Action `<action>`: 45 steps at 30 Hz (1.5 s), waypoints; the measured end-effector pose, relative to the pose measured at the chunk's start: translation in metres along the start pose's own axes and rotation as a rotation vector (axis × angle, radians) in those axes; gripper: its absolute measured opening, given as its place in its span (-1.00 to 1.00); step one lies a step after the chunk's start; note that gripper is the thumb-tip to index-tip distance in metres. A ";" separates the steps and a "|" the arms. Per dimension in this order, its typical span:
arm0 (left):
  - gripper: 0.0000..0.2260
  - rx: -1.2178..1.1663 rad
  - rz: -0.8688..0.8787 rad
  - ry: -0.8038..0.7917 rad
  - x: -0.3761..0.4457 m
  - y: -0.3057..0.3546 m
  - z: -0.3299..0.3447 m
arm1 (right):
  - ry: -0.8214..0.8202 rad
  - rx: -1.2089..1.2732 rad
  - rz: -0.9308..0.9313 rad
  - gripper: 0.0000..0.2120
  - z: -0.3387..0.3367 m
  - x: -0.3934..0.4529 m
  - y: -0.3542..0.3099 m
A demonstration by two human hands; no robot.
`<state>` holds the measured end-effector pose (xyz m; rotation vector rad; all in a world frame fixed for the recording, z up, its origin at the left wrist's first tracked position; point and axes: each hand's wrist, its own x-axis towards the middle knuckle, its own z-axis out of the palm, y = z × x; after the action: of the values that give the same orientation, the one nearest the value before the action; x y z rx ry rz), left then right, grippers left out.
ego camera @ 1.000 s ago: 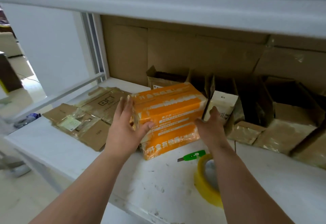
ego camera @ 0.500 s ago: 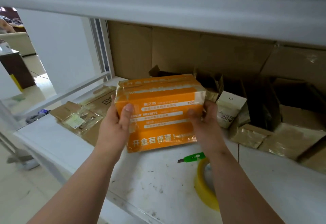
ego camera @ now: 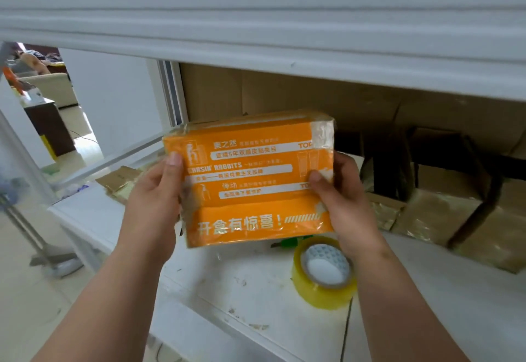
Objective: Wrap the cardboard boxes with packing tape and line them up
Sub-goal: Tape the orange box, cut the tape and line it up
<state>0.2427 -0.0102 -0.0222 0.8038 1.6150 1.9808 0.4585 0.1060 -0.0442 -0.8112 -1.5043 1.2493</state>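
Hands, left [ego camera: 152, 205] and right [ego camera: 345, 208], grip closed on orange box [ego camera: 250, 179] edges, clear above white shelf [ego camera: 256, 290].

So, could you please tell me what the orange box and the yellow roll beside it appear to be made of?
The box looks like printed cardboard under glossy clear tape: sharp folded edges, wrinkled shiny film at its corners. The roll seems to be translucent yellowish plastic packing tape on what is probably a cardboard core, with a see-through sheen on its wound side.
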 end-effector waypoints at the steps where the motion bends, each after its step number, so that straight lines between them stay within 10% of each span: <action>1: -0.78 -0.010 -0.009 -0.057 -0.005 0.001 0.000 | 0.022 0.012 0.010 -0.64 -0.006 -0.006 -0.001; 17: -0.60 -0.124 -0.217 -0.818 -0.074 0.029 0.021 | 0.411 0.298 0.318 -0.69 -0.108 -0.180 -0.049; 23: -0.72 -0.395 -0.402 -0.819 -0.110 -0.001 0.048 | 0.544 0.282 0.344 -0.72 -0.138 -0.236 -0.031; 29: -0.44 -0.125 -0.223 -0.927 -0.157 -0.017 0.112 | 0.486 0.077 0.313 -0.48 -0.178 -0.268 -0.023; 38: -0.71 -0.119 -0.234 -0.828 -0.232 -0.051 0.240 | 0.510 0.179 0.248 -0.43 -0.301 -0.297 -0.011; 42: -0.65 0.000 -0.209 -0.913 -0.256 -0.068 0.281 | 0.552 0.158 0.271 0.00 -0.342 -0.302 -0.005; 45: -0.57 0.063 -0.214 -0.914 -0.270 -0.076 0.303 | 0.486 0.041 0.269 -0.08 -0.363 -0.300 -0.004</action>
<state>0.6463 0.0393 -0.0946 1.2512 1.1328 1.1269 0.8928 -0.0577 -0.1228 -1.2192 -0.9982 1.1602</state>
